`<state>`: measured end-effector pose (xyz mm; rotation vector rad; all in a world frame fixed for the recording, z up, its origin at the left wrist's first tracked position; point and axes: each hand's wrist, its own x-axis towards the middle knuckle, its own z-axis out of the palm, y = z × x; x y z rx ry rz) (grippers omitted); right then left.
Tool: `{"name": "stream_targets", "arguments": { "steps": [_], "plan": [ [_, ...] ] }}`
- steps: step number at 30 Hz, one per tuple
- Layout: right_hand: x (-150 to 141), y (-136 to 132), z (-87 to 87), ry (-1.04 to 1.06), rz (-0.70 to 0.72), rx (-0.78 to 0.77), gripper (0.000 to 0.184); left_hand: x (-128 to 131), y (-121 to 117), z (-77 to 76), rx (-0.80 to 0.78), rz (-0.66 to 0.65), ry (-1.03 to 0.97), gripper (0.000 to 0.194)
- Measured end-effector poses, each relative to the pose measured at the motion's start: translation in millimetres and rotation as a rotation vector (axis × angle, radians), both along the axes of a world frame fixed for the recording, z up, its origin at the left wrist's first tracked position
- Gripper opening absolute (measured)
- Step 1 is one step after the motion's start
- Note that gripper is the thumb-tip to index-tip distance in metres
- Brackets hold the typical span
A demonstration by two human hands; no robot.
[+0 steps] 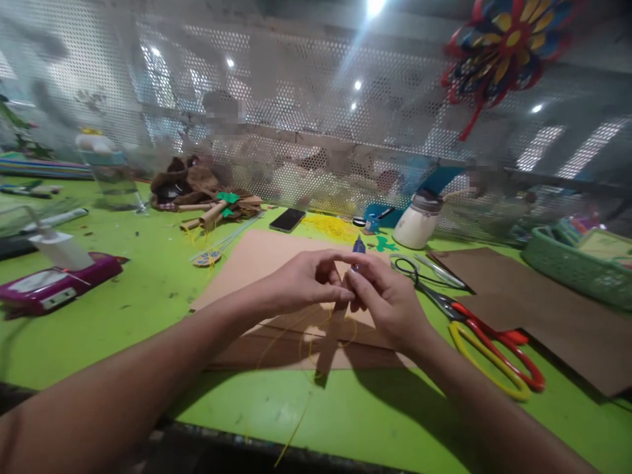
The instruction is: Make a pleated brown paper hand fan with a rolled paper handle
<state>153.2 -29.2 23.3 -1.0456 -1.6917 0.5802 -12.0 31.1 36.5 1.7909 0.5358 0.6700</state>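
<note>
My left hand (303, 282) and my right hand (388, 299) meet over a brown cardboard sheet (257, 260) on the green table. Both hands are closed in a pinch. Between them they hold a small blue piece (359, 248) that pokes up above the fingers, and a thin yellow thread (316, 336) that loops down below the hands toward the table's near edge. A brown strip (332, 339) hangs under the fingers.
Red and yellow scissors (486, 342) lie right of my hands, another brown sheet (543, 316) beyond them. A green basket (577, 270), a white jar (417, 224), a phone (287, 219), a purple device (54, 283), and a perforated screen (296, 118) behind.
</note>
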Motion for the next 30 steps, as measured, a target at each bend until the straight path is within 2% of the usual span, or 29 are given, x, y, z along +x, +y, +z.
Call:
{"name": "stream_targets", "arguments": {
  "steps": [3,6,9,11,14,17,19,20,22,26,30],
  "plan": [
    [-0.8,3.4,-3.1,0.221,-0.011,-0.052,0.028,0.3,0.1,3.3,-0.105,-0.057,-0.077,0.025],
    [-2.8,4.0,-7.1,0.447,0.006,-0.154,0.037,1.6,-1.5,6.7,-0.109,0.075,-0.192,0.018],
    [-3.3,1.2,-6.2,0.499,0.140,-0.347,0.046,2.5,-2.5,9.3,-0.084,0.210,-0.258,0.020],
    [0.6,-0.8,-1.7,0.395,0.208,-0.406,0.045,2.3,-2.8,11.8,-0.047,0.226,-0.268,0.019],
    [14.0,-2.0,7.9,0.124,0.180,-0.343,0.030,0.6,-2.4,17.9,0.044,0.223,-0.196,0.019],
    [28.9,-3.0,16.2,-0.085,0.134,-0.217,0.025,-1.5,0.2,23.2,0.059,0.185,-0.095,0.040],
    [35.0,-4.6,20.0,-0.162,0.148,-0.188,0.025,-2.2,2.9,24.6,0.037,0.102,-0.020,0.053],
    [36.6,-5.5,21.4,-0.198,0.156,-0.189,0.026,-2.4,4.2,24.9,0.059,0.052,0.033,0.052],
    [37.7,-7.2,23.2,-0.271,0.156,-0.179,0.027,-3.1,6.2,26.3,0.212,-0.007,0.162,0.039],
    [38.4,-8.2,23.3,-0.369,0.102,-0.139,0.026,-13.9,9.4,38.9,0.625,0.114,0.368,0.018],
    [44.2,-7.4,21.0,-0.397,0.046,-0.148,0.029,-50.0,21.4,64.2,0.660,0.171,0.533,0.014]
  ]
}}
